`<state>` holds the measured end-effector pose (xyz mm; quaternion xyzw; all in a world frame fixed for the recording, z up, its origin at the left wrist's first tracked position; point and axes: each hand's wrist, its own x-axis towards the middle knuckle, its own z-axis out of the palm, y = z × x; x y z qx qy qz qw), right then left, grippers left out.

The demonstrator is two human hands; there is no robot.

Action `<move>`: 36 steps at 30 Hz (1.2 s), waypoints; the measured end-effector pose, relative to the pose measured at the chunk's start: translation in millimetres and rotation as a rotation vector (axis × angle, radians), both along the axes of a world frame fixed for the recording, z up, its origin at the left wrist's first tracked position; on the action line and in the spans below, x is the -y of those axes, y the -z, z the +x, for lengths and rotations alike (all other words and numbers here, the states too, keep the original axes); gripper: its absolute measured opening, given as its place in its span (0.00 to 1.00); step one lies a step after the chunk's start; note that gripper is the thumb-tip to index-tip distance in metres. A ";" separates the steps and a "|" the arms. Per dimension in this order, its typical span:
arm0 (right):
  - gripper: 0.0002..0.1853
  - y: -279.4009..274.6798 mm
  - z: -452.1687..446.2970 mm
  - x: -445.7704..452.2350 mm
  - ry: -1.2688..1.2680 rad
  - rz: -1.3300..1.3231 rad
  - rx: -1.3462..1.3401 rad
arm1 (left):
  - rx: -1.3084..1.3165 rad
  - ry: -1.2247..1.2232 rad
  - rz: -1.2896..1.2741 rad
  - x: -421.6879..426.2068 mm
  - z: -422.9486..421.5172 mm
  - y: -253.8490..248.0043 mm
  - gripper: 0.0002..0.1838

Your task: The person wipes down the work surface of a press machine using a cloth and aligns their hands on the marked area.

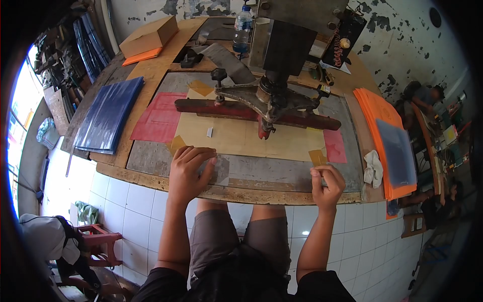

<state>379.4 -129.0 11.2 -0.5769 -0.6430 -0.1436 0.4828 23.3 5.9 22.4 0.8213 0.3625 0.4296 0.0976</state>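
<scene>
My left hand (191, 171) is over the front of the grey metal bed, fingers bent and thumb apart, with nothing visible in it. It is close to an amber tape piece (177, 144) at the near left corner of a cream sheet (226, 138). My right hand (328, 186) is curled, its thumb near the index fingertip; whatever the fingers hold, if anything, cannot be made out. Just beyond it is another amber tape piece (317, 157). A press head with a red bar (302, 120) stands above the sheet. Pink sheets (158, 116) show at both sides.
Blue clear-covered sheets (108, 116) lie at left, below a cardboard box (149, 36). Orange folders (378, 111) and a white crumpled cloth (373, 169) are at right. A water bottle (242, 30) stands behind. Another person (427, 95) sits at far right.
</scene>
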 end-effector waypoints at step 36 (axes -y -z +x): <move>0.11 -3.3 -1.9 -0.1 -0.004 -0.042 -0.021 | -0.002 -0.013 -0.011 0.4 0.8 0.9 0.07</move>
